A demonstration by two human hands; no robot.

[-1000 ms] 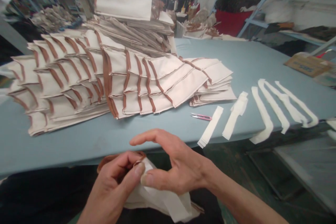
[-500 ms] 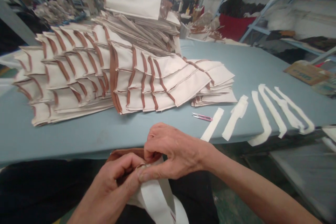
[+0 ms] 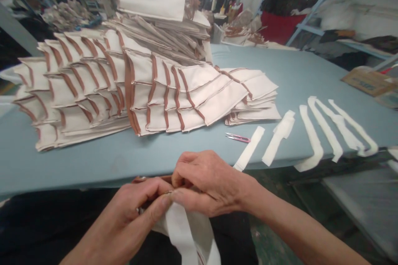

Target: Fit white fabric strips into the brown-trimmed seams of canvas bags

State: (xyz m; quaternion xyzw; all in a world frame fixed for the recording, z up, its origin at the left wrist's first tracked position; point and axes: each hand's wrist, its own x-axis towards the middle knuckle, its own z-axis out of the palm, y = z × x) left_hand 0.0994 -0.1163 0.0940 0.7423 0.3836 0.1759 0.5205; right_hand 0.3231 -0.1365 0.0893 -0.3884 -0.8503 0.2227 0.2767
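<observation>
The fingers of the left hand [image 3: 133, 215] are pinching tightly, thumb against curled forefinger, and those of the right hand [image 3: 209, 186] are nipping just beside them, the thumb tips nearly meeting; what is lying exactly between the tips is hidden. Together they are gripping the upper end of a cream fabric piece [image 3: 199, 227], which is hanging below the hands over the dark-clothed lap [image 3: 238, 238], in front of the near edge of the worktop [image 3: 93, 163]. A brown band [image 3: 166, 179] is showing just behind the knuckles, and a white strip [image 3: 180, 227] is dangling from the pinch, bending freely. Judging by that drape, the piece is probably being light and soft, the strip limper still, while the seamed edge is likely giving the firmest hold; a pinch right at that edge seems better than one on the loose body, which would be folding away. Beyond the hands, pink-handled snips [image 3: 238, 137] are lying on the worktop, touching or almost touching a short white strip [image 3: 250, 149]; other strips [image 3: 314, 145] are trailing off to the right. Farther back, cream pieces with brown edging [image 3: 195, 103] are leaning over one another in a long pile, with more fabric stacked behind.
</observation>
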